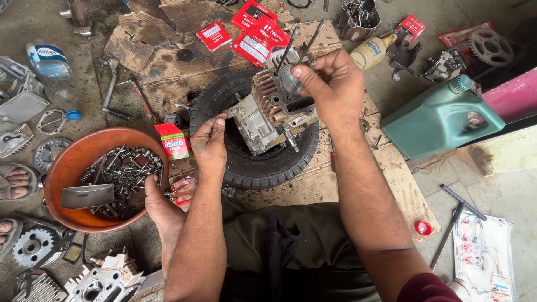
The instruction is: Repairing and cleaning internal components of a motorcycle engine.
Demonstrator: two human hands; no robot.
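Observation:
A grimy metal engine block (258, 120) rests on a small black tyre (263, 168) on cardboard, with long studs (302, 39) rising from its top. My right hand (330, 89) grips the finned cylinder piece (282, 92) seated on those studs, fingers closed over its far side. My left hand (208, 142) presses against the near left side of the block, thumb and forefinger pinching a thin edge there.
An orange bowl (70, 168) of springs and bolts sits at the left, beside someone's bare feet in sandals (14, 184). A green oil jug (442, 117), red packets (251, 31), a yellow bottle (370, 51), a T-handle wrench (456, 221) and engine parts (100, 282) lie around.

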